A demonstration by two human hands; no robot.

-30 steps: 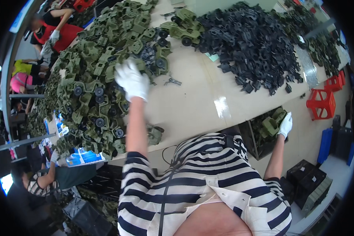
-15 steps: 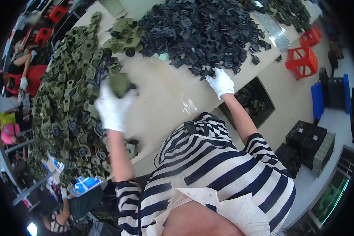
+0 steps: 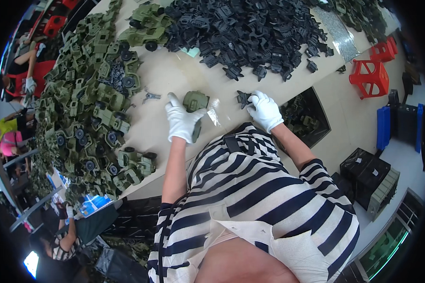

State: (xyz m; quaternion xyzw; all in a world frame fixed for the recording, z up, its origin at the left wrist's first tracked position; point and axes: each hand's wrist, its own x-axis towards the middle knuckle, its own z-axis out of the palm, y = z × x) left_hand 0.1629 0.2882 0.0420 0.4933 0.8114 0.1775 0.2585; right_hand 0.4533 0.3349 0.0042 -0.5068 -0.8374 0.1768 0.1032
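Observation:
My left hand, in a white glove, is closed round an olive-green plastic toy vehicle body just above the tabletop. Part of that body is hidden behind the palm and thumb. To the right, my white-gloved right hand pinches a small black plastic part with short prongs, close to the table's near edge. Beyond it spreads a big heap of black plastic parts. Left of my left hand, a small grey forked piece lies on the table.
Green toy vehicles and bodies are piled along the table's left side. One green vehicle sits beside the black heap. A dark bin of parts stands below the right edge; red stools are farther right. Other people work at left.
My left hand has moved right, away from the green pile, bringing the vehicle body to the middle. The right hand has drawn a black part nearer, out of the heap's edge.

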